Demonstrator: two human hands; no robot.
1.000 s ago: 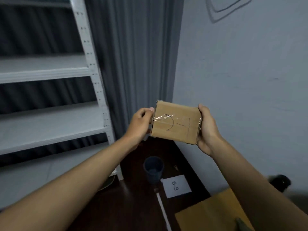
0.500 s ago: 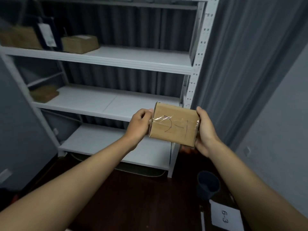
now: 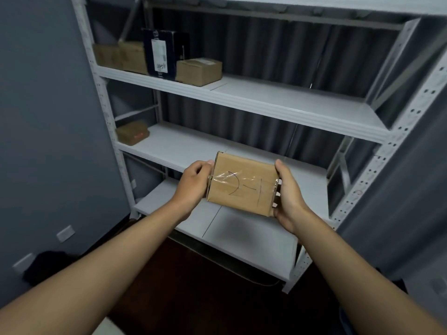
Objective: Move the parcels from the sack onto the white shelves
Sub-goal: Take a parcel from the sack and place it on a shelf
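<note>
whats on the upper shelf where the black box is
On the upper shelf, a black box stands between brown parcels: two to its left, one to its right. Anything behind them is hidden.

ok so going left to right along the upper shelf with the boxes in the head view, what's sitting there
Two brown cardboard boxes pushed together at the left end → tall dark box with a white label → low brown box → bare white shelf board out to the right post.
</note>
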